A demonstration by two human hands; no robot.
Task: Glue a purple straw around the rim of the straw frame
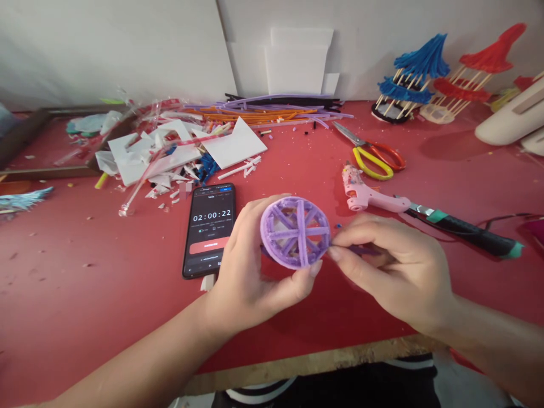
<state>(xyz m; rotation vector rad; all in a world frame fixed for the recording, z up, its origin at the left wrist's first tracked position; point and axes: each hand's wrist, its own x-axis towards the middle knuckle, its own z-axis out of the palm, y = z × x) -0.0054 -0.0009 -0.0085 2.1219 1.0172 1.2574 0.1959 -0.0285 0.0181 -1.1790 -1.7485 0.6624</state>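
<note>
In the head view, a round purple frame with crossing spokes (302, 231) is held above a red tabletop (323, 317), near the table's front edge (331, 358). Its left side is gripped by the left hand (255, 260), which is curved partly open around the rim, the thumb set at the lower edge. At the rim's right side, a thin dark purple strip (363, 249) is pinched between the thumb and forefinger of the right hand (391, 266). A phone reading 02:00:22 (209, 226) is partly covered by the left hand, close on that side. Beyond the right hand, a pink glue gun (374, 195) and a black-and-green cutter (467, 229) are laid out, with red-and-yellow scissors (369, 153) behind them. The far left is crowded by white scraps (170, 147), and the back by orange and purple stems (263, 113) along the wall. Blue (408, 79) and red tiered models (471, 79) are stood at the far right. Open red surface is left between the frame and the front edge, and at the near left.
</note>
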